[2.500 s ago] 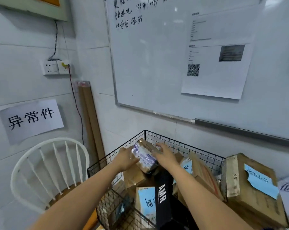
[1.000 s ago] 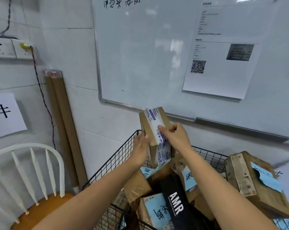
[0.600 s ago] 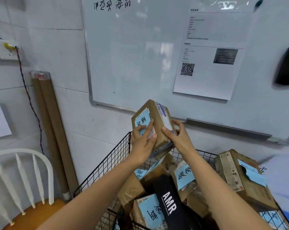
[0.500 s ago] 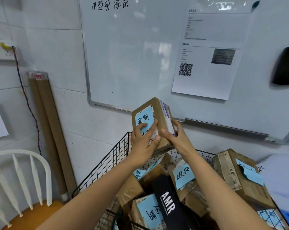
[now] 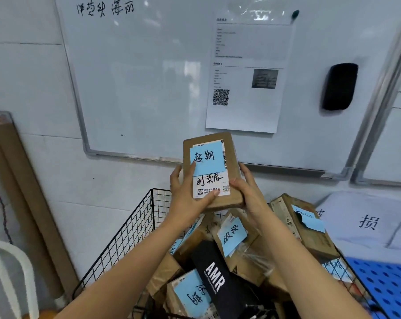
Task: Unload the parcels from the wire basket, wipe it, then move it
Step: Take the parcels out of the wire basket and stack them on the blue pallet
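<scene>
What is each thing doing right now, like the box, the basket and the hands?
wire basket: piled full of parcels.
held parcel: lifted above the basket, blue note showing.
left hand: grips the parcel's left side.
right hand: grips the parcel's right side.
black AMR box: lying among those parcels.
eraser: stuck on the whiteboard.

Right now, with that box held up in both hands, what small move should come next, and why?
Probably carry the box sideways, clear of the basket, and set it down. The left hand and right hand hold it lifted above the basket, and many parcels lie inside, not yet unloaded.
</scene>
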